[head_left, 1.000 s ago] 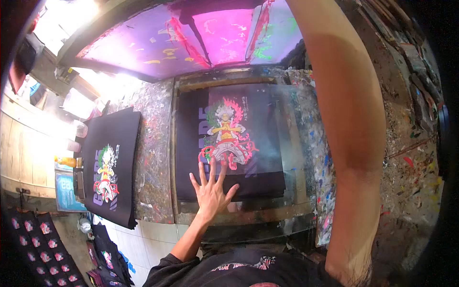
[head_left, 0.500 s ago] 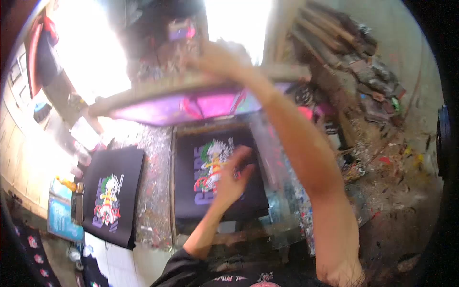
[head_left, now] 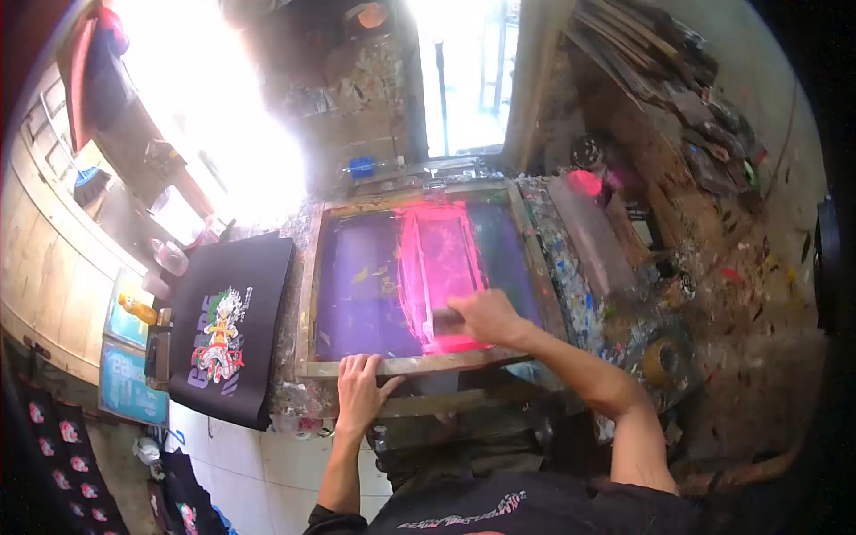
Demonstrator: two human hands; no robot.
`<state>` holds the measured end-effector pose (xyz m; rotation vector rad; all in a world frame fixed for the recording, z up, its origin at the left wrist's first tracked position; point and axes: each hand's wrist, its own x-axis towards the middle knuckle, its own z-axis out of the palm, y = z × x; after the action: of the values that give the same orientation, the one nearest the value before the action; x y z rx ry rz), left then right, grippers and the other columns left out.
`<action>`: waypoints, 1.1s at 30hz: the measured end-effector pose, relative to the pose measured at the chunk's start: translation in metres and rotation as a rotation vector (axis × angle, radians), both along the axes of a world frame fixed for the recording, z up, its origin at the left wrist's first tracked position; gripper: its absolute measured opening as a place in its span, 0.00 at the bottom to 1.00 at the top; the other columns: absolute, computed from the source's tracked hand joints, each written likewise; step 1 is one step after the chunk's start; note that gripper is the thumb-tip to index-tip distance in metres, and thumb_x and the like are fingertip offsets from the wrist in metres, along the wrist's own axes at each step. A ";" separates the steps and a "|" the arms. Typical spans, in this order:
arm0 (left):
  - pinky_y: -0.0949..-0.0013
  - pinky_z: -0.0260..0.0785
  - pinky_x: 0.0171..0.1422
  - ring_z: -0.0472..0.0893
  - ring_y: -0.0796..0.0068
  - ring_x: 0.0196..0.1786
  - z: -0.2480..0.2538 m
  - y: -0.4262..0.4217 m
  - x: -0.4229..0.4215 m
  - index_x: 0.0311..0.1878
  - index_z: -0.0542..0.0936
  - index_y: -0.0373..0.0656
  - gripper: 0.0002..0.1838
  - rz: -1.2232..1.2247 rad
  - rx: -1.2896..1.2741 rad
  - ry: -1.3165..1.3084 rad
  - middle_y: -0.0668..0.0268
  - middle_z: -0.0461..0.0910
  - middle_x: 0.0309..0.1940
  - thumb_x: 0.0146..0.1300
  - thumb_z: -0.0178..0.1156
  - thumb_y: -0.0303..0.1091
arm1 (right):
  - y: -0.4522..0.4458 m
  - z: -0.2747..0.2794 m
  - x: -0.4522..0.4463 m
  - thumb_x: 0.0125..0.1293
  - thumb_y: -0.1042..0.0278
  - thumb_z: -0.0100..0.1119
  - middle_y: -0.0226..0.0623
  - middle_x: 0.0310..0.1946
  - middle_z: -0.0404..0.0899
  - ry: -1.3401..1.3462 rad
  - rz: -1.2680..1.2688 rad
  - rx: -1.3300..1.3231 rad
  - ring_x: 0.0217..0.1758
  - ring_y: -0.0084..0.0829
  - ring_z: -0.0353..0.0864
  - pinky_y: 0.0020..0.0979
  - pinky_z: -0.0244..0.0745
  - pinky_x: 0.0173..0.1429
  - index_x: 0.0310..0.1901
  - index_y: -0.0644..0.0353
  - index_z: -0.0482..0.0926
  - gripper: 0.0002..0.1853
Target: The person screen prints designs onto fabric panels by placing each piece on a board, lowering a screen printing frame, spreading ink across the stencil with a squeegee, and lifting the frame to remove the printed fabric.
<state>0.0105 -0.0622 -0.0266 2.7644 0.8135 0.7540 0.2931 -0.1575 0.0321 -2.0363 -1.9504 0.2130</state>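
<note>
A wooden-framed printing screen (head_left: 312, 330) lies flat on the paint-stained table, with bright pink ink (head_left: 443, 241) in a band down its mesh. My right hand (head_left: 486, 316) is closed around a squeegee (head_left: 444, 321) at the near end of that band. At the frame's near edge rests my left hand (head_left: 360, 383), its fingers together over the wood and the thumb spread to the side. The fabric that lay on the table is hidden under the screen. To the left lies a stack of black printed fabric (head_left: 267, 330) showing a colourful figure.
Bottles and a yellow container (head_left: 136, 308) stand at the left beside blue packets (head_left: 132, 383). A roll of tape (head_left: 661, 360) lies at the right of the table. A pink pot (head_left: 585, 183) and a blue object (head_left: 361, 167) are farther back.
The raised screen has come down flat over the black fabric. My left hand has moved from the fabric to the frame's near edge, and my right hand from the frame's top to the squeegee.
</note>
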 end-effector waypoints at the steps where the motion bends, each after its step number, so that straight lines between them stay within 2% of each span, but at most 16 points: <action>1: 0.55 0.66 0.64 0.78 0.56 0.52 -0.003 0.003 0.003 0.48 0.82 0.39 0.28 0.012 -0.016 -0.010 0.58 0.81 0.43 0.52 0.78 0.49 | -0.004 0.000 -0.004 0.67 0.47 0.66 0.47 0.32 0.88 -0.005 -0.001 -0.043 0.35 0.52 0.90 0.53 0.83 0.40 0.45 0.53 0.84 0.18; 2: 0.54 0.66 0.64 0.78 0.57 0.51 -0.003 0.001 0.003 0.47 0.82 0.40 0.27 0.028 -0.048 -0.001 0.59 0.81 0.42 0.52 0.78 0.49 | -0.009 -0.018 -0.016 0.66 0.45 0.67 0.44 0.32 0.88 -0.014 0.002 -0.002 0.35 0.48 0.90 0.51 0.83 0.42 0.43 0.52 0.83 0.18; 5: 0.54 0.66 0.63 0.78 0.57 0.51 -0.004 0.004 0.006 0.47 0.84 0.38 0.28 0.061 -0.099 -0.001 0.61 0.82 0.41 0.50 0.80 0.48 | 0.021 -0.061 -0.012 0.73 0.46 0.61 0.33 0.23 0.82 -0.339 0.053 0.370 0.28 0.39 0.86 0.45 0.78 0.38 0.37 0.47 0.81 0.15; 7: 0.54 0.65 0.64 0.79 0.57 0.50 -0.009 0.007 0.002 0.46 0.84 0.39 0.28 0.036 -0.084 -0.012 0.61 0.81 0.40 0.48 0.80 0.49 | 0.072 -0.057 0.015 0.75 0.44 0.57 0.32 0.22 0.79 -0.388 -0.041 0.482 0.26 0.38 0.84 0.45 0.77 0.37 0.36 0.46 0.80 0.17; 9: 0.55 0.64 0.64 0.77 0.59 0.51 -0.010 0.010 0.001 0.47 0.83 0.42 0.27 0.032 -0.076 0.004 0.62 0.80 0.41 0.51 0.79 0.50 | 0.131 -0.068 0.060 0.76 0.44 0.57 0.37 0.25 0.83 -0.494 -0.157 0.521 0.29 0.41 0.86 0.47 0.77 0.37 0.35 0.49 0.81 0.19; 11: 0.54 0.63 0.65 0.77 0.59 0.51 -0.008 0.011 0.002 0.47 0.83 0.42 0.27 0.038 -0.116 0.022 0.62 0.80 0.42 0.51 0.79 0.51 | 0.185 -0.045 0.103 0.73 0.41 0.60 0.41 0.31 0.87 -0.166 -0.228 0.271 0.36 0.45 0.89 0.50 0.79 0.41 0.37 0.52 0.82 0.21; 13: 0.54 0.62 0.65 0.77 0.60 0.52 -0.011 0.012 0.002 0.47 0.83 0.44 0.27 0.055 -0.128 0.031 0.64 0.79 0.41 0.50 0.79 0.52 | 0.224 -0.016 0.150 0.69 0.37 0.64 0.46 0.37 0.89 -0.247 -0.115 0.068 0.42 0.50 0.90 0.51 0.80 0.46 0.44 0.54 0.82 0.24; 16: 0.56 0.62 0.63 0.77 0.61 0.51 -0.010 0.013 0.003 0.48 0.84 0.48 0.27 0.077 -0.164 0.051 0.66 0.76 0.41 0.49 0.79 0.51 | 0.253 -0.018 0.170 0.65 0.36 0.66 0.47 0.39 0.89 -0.282 -0.206 0.058 0.44 0.52 0.89 0.51 0.81 0.49 0.51 0.54 0.81 0.28; 19: 0.55 0.62 0.63 0.77 0.61 0.51 -0.006 0.014 0.005 0.48 0.85 0.48 0.27 0.085 -0.218 0.083 0.66 0.77 0.41 0.48 0.80 0.50 | 0.236 -0.010 0.144 0.66 0.39 0.66 0.49 0.40 0.88 -0.231 -0.195 -0.012 0.46 0.53 0.89 0.53 0.80 0.52 0.53 0.57 0.79 0.29; 20: 0.55 0.62 0.64 0.77 0.61 0.52 -0.005 0.015 0.006 0.49 0.85 0.47 0.28 0.091 -0.240 0.080 0.66 0.77 0.41 0.46 0.80 0.48 | 0.223 -0.014 0.137 0.67 0.40 0.65 0.49 0.36 0.88 -0.225 -0.159 0.098 0.42 0.53 0.89 0.53 0.82 0.48 0.47 0.59 0.80 0.26; 21: 0.55 0.62 0.64 0.77 0.61 0.52 -0.005 0.015 0.006 0.49 0.85 0.47 0.28 0.086 -0.270 0.094 0.66 0.77 0.41 0.46 0.80 0.48 | 0.209 -0.022 0.129 0.67 0.40 0.65 0.49 0.36 0.88 -0.215 -0.161 0.066 0.42 0.53 0.89 0.53 0.82 0.48 0.47 0.59 0.80 0.26; 23: 0.55 0.62 0.65 0.77 0.61 0.53 -0.003 0.016 0.008 0.50 0.85 0.47 0.28 0.089 -0.243 0.092 0.66 0.78 0.42 0.45 0.81 0.47 | 0.177 -0.031 0.111 0.69 0.41 0.63 0.47 0.29 0.87 -0.236 -0.135 0.053 0.34 0.52 0.89 0.53 0.82 0.39 0.39 0.59 0.80 0.24; 24: 0.54 0.62 0.66 0.77 0.61 0.53 -0.005 0.015 0.006 0.51 0.85 0.46 0.30 0.087 -0.249 0.103 0.65 0.79 0.42 0.44 0.81 0.46 | 0.156 -0.043 0.100 0.65 0.32 0.64 0.44 0.26 0.86 -0.280 -0.129 0.103 0.28 0.51 0.88 0.51 0.80 0.31 0.35 0.56 0.78 0.29; 29: 0.54 0.62 0.65 0.77 0.60 0.52 0.004 0.013 0.007 0.51 0.84 0.44 0.30 0.054 -0.217 0.095 0.64 0.79 0.42 0.46 0.81 0.46 | 0.037 -0.033 0.012 0.66 0.33 0.65 0.38 0.22 0.82 -0.123 -0.068 0.087 0.22 0.42 0.85 0.45 0.78 0.27 0.31 0.55 0.77 0.28; 32: 0.55 0.63 0.63 0.76 0.59 0.50 0.007 0.009 0.007 0.48 0.84 0.44 0.26 0.054 -0.206 0.070 0.63 0.79 0.40 0.50 0.80 0.47 | 0.000 -0.041 -0.016 0.65 0.34 0.66 0.37 0.26 0.84 -0.169 -0.112 0.039 0.28 0.41 0.88 0.42 0.81 0.32 0.35 0.56 0.79 0.28; 33: 0.55 0.63 0.63 0.76 0.59 0.50 0.011 0.008 0.007 0.48 0.84 0.44 0.26 0.029 -0.178 0.059 0.63 0.79 0.40 0.50 0.80 0.47 | -0.007 -0.039 -0.020 0.64 0.35 0.67 0.37 0.31 0.84 -0.183 -0.085 0.068 0.34 0.39 0.88 0.45 0.80 0.43 0.38 0.57 0.80 0.27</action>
<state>0.0172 -0.0540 -0.0151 2.6323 0.8877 0.5758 0.2732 -0.1643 -0.0066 -2.1557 -1.9399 -0.0607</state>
